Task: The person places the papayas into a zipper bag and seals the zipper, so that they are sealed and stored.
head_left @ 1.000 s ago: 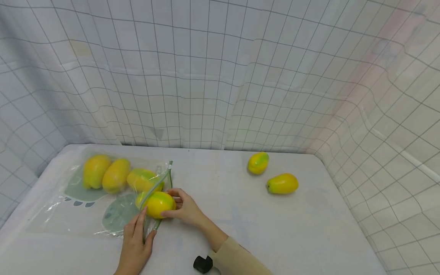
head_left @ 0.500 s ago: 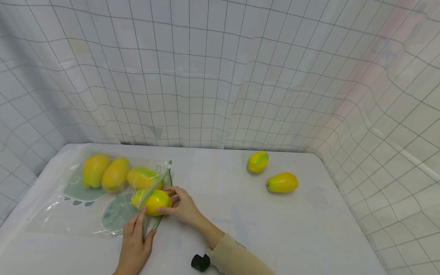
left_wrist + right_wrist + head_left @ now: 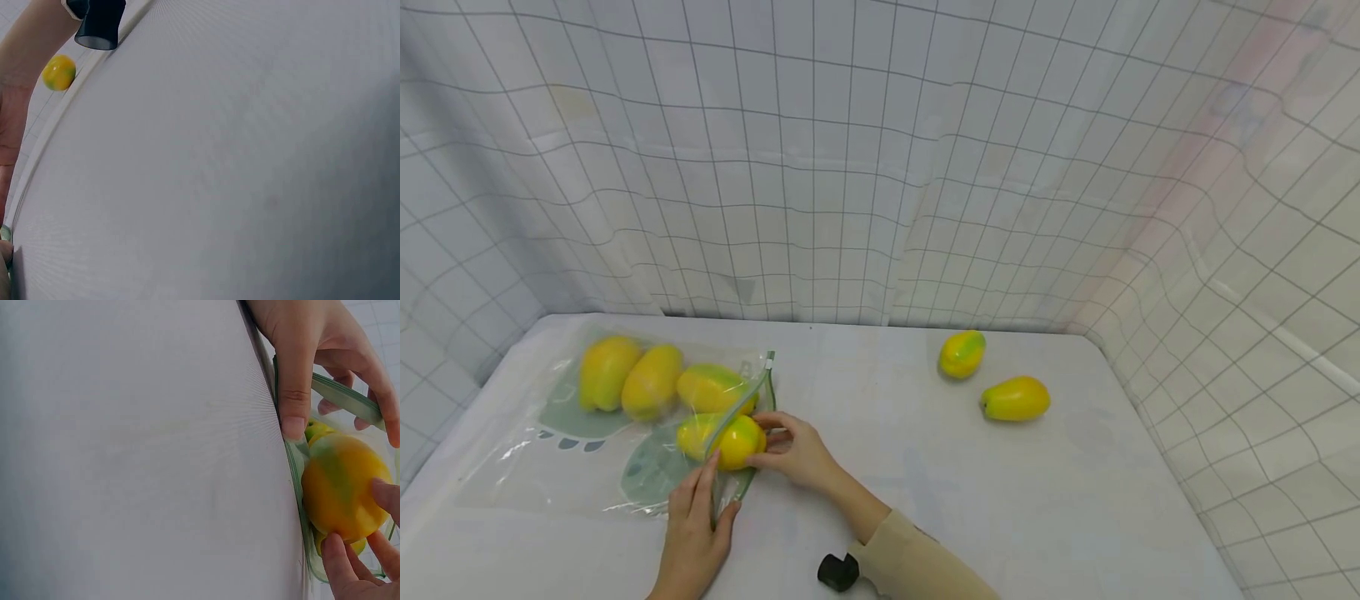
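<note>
My right hand point(image 3: 801, 454) grips a yellow-green papaya point(image 3: 740, 442) by its near end, thumb below and fingers behind. The papaya's far part lies inside a clear zip bag point(image 3: 580, 483) with green print. In the right wrist view the papaya point(image 3: 344, 487) sits between the bag's two green lips, with fingertips of my right hand point(image 3: 350, 569) on it. My left hand point(image 3: 692, 529) holds the bag's mouth at its near corner. In the right wrist view the left thumb point(image 3: 294, 394) lies by the lower lip and the fingers are at the upper one.
Several papayas lie inside the bag, one point(image 3: 711, 389) right behind the held one. Two loose papayas, a rounder-looking one point(image 3: 962, 354) and a longer one point(image 3: 1017, 399), lie on the white table point(image 3: 925, 517) at the right. A grid-patterned curtain point(image 3: 850, 167) surrounds the table.
My right hand has moved left, sliding the papaya deeper into the bag; less of it sticks out past the green lip. The left hand keeps its place on the bag.
</note>
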Demonstrator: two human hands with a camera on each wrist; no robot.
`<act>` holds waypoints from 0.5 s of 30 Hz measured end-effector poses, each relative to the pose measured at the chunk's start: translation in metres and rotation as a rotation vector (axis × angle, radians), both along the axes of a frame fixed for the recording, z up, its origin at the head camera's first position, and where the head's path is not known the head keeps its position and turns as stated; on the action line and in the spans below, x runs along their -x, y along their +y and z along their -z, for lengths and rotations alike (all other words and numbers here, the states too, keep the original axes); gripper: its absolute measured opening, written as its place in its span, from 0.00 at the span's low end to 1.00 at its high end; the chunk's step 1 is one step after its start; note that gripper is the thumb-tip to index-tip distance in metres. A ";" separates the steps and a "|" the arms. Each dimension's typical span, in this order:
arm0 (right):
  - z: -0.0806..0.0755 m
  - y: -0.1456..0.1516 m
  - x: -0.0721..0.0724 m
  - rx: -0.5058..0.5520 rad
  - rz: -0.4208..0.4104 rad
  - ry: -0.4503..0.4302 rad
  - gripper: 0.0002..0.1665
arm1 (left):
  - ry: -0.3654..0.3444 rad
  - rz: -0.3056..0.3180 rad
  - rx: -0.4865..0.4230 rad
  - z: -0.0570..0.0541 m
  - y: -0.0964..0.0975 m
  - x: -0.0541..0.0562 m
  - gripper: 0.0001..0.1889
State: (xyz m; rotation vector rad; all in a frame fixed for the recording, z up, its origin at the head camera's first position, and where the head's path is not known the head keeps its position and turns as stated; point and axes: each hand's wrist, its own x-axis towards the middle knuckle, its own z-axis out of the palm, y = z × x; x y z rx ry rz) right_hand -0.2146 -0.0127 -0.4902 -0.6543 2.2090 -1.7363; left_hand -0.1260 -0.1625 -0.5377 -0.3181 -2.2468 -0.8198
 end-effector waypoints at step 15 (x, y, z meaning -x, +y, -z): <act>0.002 -0.012 0.004 0.007 0.027 0.037 0.27 | 0.029 0.008 -0.006 0.000 0.000 -0.001 0.36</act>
